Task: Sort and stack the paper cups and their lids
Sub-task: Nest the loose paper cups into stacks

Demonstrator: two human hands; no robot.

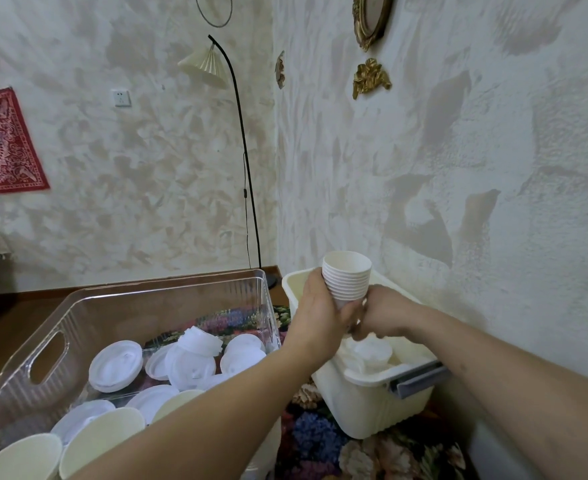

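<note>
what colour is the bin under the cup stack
Cream-white plastic bin, with a grey handle; the head view shows it.

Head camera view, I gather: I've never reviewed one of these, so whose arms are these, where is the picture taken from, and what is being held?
There is no machine. A person wears one camera on the head, looking forward and down, so both arms reach in from below. The left hand grips a nested stack of paper cups, held upright above a cream bin. The right hand meets the stack's lower end; its fingers are partly hidden. To the left stands a clear plastic bin holding loose white lids. Larger paper cups lie at the bottom left. Everything rests on a floral cloth.
</note>
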